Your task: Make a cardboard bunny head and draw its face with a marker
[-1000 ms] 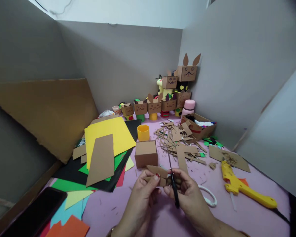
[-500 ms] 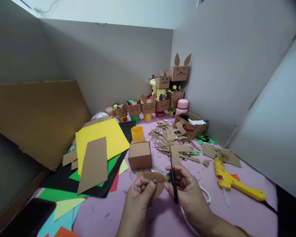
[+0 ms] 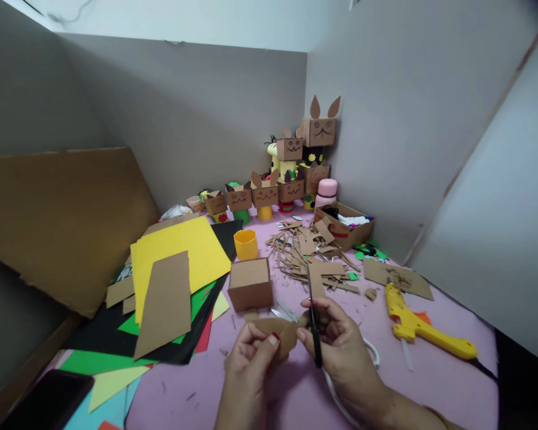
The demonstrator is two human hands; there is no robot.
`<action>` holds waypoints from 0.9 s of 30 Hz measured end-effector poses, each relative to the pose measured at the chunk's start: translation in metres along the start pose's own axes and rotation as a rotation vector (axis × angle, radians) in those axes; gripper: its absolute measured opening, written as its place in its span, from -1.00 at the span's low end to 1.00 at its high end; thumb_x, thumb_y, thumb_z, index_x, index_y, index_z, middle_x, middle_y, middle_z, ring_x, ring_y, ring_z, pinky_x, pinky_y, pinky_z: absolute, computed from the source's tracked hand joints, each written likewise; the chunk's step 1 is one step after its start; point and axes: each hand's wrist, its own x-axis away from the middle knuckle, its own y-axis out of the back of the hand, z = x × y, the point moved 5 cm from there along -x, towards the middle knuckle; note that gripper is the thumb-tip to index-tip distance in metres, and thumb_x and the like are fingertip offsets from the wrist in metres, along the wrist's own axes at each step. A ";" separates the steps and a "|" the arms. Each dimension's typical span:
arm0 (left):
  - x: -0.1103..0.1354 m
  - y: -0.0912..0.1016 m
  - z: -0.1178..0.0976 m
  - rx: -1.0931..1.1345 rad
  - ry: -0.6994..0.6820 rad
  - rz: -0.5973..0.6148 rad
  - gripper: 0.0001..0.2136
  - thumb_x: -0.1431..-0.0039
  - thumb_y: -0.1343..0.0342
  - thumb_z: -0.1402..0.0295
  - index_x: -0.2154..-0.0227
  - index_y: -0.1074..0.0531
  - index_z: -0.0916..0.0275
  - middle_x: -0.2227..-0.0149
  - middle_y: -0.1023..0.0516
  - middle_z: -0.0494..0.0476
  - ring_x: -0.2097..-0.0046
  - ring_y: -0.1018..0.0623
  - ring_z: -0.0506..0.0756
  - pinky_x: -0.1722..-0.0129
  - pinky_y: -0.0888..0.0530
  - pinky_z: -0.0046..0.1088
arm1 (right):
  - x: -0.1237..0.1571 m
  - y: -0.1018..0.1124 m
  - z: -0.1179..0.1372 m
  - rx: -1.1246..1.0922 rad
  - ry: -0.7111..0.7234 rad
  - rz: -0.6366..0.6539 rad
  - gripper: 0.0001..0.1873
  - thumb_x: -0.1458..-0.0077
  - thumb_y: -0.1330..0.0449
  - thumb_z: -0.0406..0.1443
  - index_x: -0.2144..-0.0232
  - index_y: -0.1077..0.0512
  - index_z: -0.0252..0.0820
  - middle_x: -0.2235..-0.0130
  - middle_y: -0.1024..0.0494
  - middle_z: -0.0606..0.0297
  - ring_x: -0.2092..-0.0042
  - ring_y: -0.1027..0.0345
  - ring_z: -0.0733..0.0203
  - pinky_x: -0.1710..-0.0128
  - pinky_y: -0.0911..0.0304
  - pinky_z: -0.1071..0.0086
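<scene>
My left hand (image 3: 251, 364) pinches a small piece of brown cardboard (image 3: 287, 338) with curved edges between thumb and fingers. In my right hand (image 3: 341, 346) are slim black-handled scissors (image 3: 316, 334), seen edge-on with the blade pointing up and away. My right thumb tip meets the cardboard's right edge. Silvery pointed blades (image 3: 287, 310) show just beyond the hands; I cannot tell what they belong to. A closed brown cardboard box (image 3: 251, 292) sits behind my left hand, and a yellow paper ring (image 3: 245, 245) stands behind it.
Cardboard scraps (image 3: 291, 254) are heaped past my right hand. A yellow glue gun (image 3: 424, 328) lies at right. Coloured sheets (image 3: 179, 239) and a phone (image 3: 45, 400) lie left. Several cardboard animal figures (image 3: 264, 194), a pink bottle (image 3: 326, 192) and an open box (image 3: 347, 233) stand behind.
The cardboard piece has turned in my fingers, so its rounded face shows narrower. The silvery blades beyond it are more exposed. The view has shifted slightly to the right.
</scene>
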 end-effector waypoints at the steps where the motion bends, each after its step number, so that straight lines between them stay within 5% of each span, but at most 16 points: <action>1: 0.001 -0.002 0.000 0.011 -0.004 0.000 -0.87 0.07 -0.25 0.41 0.50 -0.39 0.26 0.50 -0.56 -0.02 0.52 -0.44 -0.08 0.51 -0.35 -0.64 | 0.000 0.000 0.000 0.003 0.005 0.002 -0.55 0.26 -0.41 -0.40 0.25 -0.42 -0.04 0.39 -0.46 0.48 0.37 -0.31 0.39 0.35 -0.24 0.59; 6: 0.003 -0.006 -0.004 0.040 -0.020 -0.041 -0.77 0.12 -0.27 0.38 0.32 -0.46 0.24 0.39 -0.61 0.06 0.38 -0.52 0.01 0.40 -0.39 -0.57 | 0.003 0.000 0.000 0.009 0.000 -0.005 -0.55 0.29 -0.42 -0.40 0.26 -0.42 -0.07 0.38 -0.46 0.45 0.36 -0.31 0.37 0.32 -0.24 0.56; 12: 0.001 -0.002 0.001 -0.078 -0.003 -0.050 -0.77 0.21 -0.33 0.40 0.40 -0.53 0.30 0.40 -0.64 0.16 0.36 -0.53 0.05 0.42 -0.39 -0.57 | 0.001 -0.003 0.000 0.063 -0.009 0.044 -0.59 0.21 -0.38 -0.34 0.24 -0.39 -0.12 0.37 -0.44 0.38 0.35 -0.30 0.31 0.32 -0.24 0.48; 17: -0.004 0.009 0.001 0.023 -0.007 -0.137 -0.72 0.27 -0.37 0.40 0.40 -0.49 0.28 0.48 -0.61 0.05 0.53 -0.47 -0.06 0.58 -0.33 -0.66 | 0.003 -0.006 -0.002 0.174 -0.050 0.197 -0.60 0.12 -0.32 -0.35 0.18 -0.33 -0.12 0.43 -0.33 0.44 0.40 -0.18 0.33 0.39 -0.13 0.49; 22: -0.009 0.016 -0.007 0.186 -0.053 -0.221 -0.71 0.28 -0.39 0.48 0.43 -0.44 0.24 0.43 -0.60 0.01 0.39 -0.57 -0.02 0.40 -0.49 -0.62 | 0.008 -0.008 -0.010 0.398 -0.068 0.390 -0.69 0.09 -0.26 -0.36 0.24 -0.33 -0.12 0.55 -0.13 0.54 0.50 0.07 0.38 0.52 0.08 0.50; 27: -0.010 0.016 -0.007 0.208 -0.084 -0.165 -0.73 0.21 -0.37 0.45 0.41 -0.43 0.24 0.42 -0.59 0.02 0.37 -0.55 -0.04 0.37 -0.50 -0.64 | 0.011 -0.013 -0.004 0.513 -0.017 0.419 -0.66 0.20 -0.30 -0.38 0.28 -0.38 -0.10 0.57 -0.12 0.55 0.50 0.08 0.37 0.53 0.13 0.49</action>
